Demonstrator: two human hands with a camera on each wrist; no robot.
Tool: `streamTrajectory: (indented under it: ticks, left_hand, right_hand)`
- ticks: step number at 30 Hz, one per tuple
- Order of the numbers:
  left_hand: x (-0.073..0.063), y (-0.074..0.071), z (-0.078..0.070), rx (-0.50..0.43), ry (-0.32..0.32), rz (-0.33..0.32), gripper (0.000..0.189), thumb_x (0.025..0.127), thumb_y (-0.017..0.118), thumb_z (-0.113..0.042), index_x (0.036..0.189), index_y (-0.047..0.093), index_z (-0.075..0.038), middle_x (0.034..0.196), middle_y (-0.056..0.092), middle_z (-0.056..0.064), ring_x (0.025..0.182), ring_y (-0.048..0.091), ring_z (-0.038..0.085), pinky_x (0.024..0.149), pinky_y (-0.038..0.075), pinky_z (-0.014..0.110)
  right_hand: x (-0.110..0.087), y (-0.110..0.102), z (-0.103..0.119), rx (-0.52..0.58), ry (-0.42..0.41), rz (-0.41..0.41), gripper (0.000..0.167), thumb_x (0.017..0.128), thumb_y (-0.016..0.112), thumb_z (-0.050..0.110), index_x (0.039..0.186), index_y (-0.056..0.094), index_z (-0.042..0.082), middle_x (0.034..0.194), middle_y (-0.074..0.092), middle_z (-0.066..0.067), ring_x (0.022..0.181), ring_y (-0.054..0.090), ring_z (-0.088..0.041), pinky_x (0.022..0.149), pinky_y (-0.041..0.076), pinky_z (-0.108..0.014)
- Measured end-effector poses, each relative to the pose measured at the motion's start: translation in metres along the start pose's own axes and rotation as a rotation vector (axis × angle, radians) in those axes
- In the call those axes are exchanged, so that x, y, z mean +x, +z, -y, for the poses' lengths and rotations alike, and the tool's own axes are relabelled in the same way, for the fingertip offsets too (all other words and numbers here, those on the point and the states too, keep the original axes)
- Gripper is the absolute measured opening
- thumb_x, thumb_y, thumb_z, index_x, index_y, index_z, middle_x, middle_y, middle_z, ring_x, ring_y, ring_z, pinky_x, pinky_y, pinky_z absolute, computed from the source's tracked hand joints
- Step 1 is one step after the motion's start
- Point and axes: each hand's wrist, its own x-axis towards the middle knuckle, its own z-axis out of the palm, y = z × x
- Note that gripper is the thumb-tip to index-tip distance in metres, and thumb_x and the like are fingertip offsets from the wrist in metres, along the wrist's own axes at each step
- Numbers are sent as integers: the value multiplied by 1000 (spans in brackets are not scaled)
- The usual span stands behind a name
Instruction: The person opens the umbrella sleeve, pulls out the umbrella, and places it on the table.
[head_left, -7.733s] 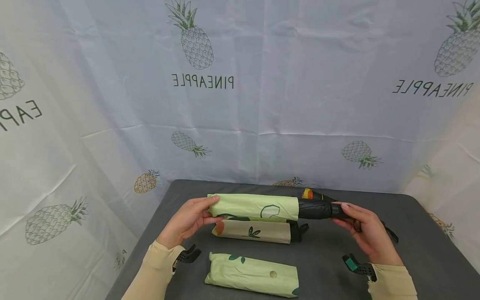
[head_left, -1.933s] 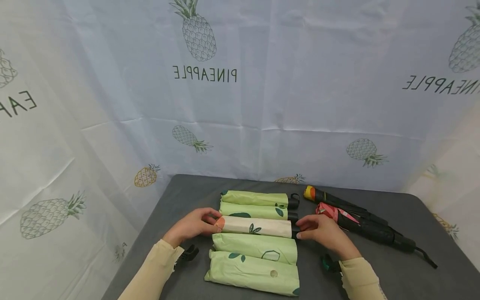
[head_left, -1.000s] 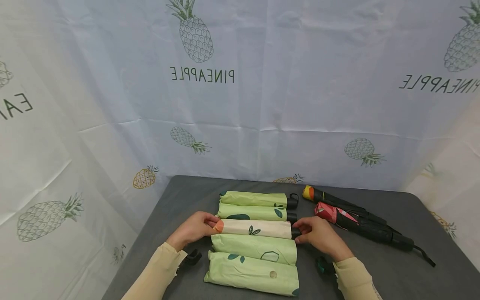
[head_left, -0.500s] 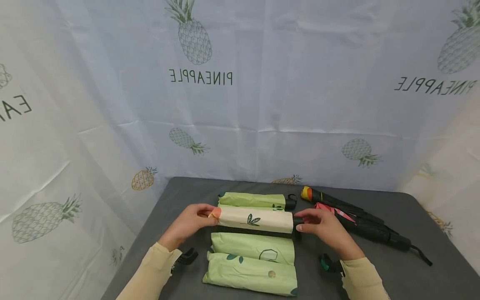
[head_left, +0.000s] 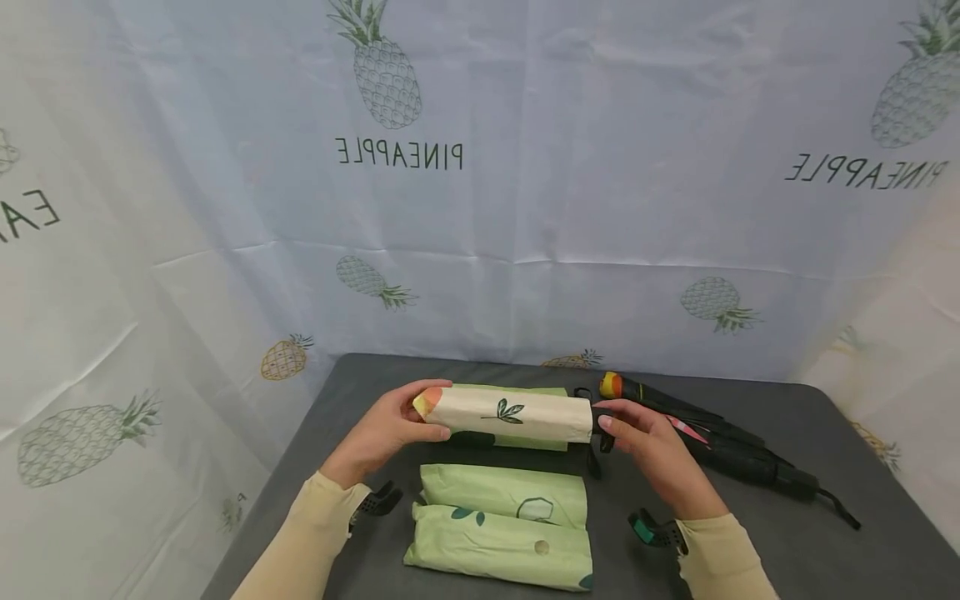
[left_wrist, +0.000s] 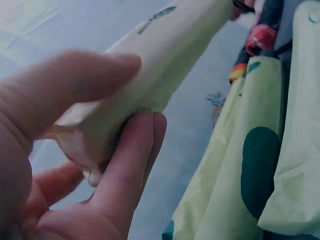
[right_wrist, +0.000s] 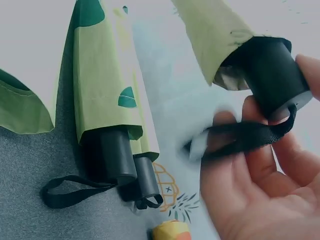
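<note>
A folded umbrella in a cream sleeve with leaf print and an orange patch is held level above the table, between both hands. My left hand grips the sleeve's closed left end; in the left wrist view the thumb lies on one side and fingers on the other. At the other end, my right hand holds the black handle, which sticks out of the sleeve's mouth. A black wrist strap dangles from it beside the fingers.
Behind lie two green-sleeved umbrellas with black handles. Two light green sleeves, one behind the other, lie in front, no handles showing. At right rest two black umbrellas, one yellow-tipped, one red-ended. A pineapple curtain surrounds the table.
Earlier both hands held a black umbrella partly inside a green sleeve; that sleeve now lies in the front row. Since then, the hands have gripped the cream-sleeved umbrella and lifted it off the table.
</note>
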Motion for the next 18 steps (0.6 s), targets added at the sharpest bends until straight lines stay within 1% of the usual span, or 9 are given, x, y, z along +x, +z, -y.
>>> streamTrajectory:
  ticks: [3, 4, 7, 10, 13, 16, 18]
  left_hand:
    - [4, 4, -1, 45, 3, -22, 78, 90, 91, -18, 159, 55, -16, 146, 59, 15, 119, 67, 26, 103, 62, 52]
    - [4, 4, -1, 48, 0, -31, 76, 89, 92, -18, 157, 57, -16, 145, 60, 15, 118, 66, 26, 103, 62, 52]
    - [4, 3, 0, 46, -4, -39, 73, 88, 92, -17, 154, 60, -14, 143, 62, 15, 118, 66, 27, 100, 63, 47]
    - [4, 2, -1, 45, -5, -26, 72, 89, 92, -17, 153, 60, -12, 143, 62, 16, 118, 65, 26, 99, 63, 44]
    - [3, 2, -3, 35, -7, -12, 72, 90, 91, -18, 154, 59, -11, 146, 60, 17, 118, 65, 26, 103, 62, 50]
    - [3, 2, -4, 21, -4, -8, 70, 91, 90, -19, 154, 60, -11, 147, 59, 17, 118, 65, 25, 105, 61, 56]
    - [2, 2, -4, 14, -5, -8, 69, 92, 90, -18, 154, 60, -12, 147, 59, 17, 117, 65, 25, 104, 61, 56]
  right_hand:
    - [-1, 0, -1, 77, -26, 22, 49, 113, 62, 26, 151, 53, -3, 127, 67, 6, 115, 68, -8, 102, 62, -36]
    - [-1, 0, -1, 101, -34, 33, 48, 113, 62, 24, 150, 52, -4, 126, 67, 6, 113, 69, -9, 101, 63, -34]
    - [-1, 2, 0, 140, -53, 62, 45, 113, 62, 20, 148, 51, -6, 123, 70, 6, 111, 70, -11, 98, 64, -30]
    - [-1, 3, 2, 151, -51, 72, 43, 112, 63, 19, 146, 52, -6, 121, 71, 6, 111, 70, -10, 99, 64, -30]
    - [-1, 3, 2, 147, -34, 71, 46, 111, 65, 19, 147, 51, -7, 121, 72, 5, 113, 71, -9, 100, 64, -32]
    - [0, 2, -1, 131, -15, 70, 52, 111, 65, 19, 151, 48, -9, 123, 73, 6, 114, 71, -8, 101, 64, -32]
    - [1, 2, -3, 117, -4, 71, 56, 111, 65, 20, 155, 46, -9, 125, 73, 7, 113, 72, -7, 101, 64, -30]
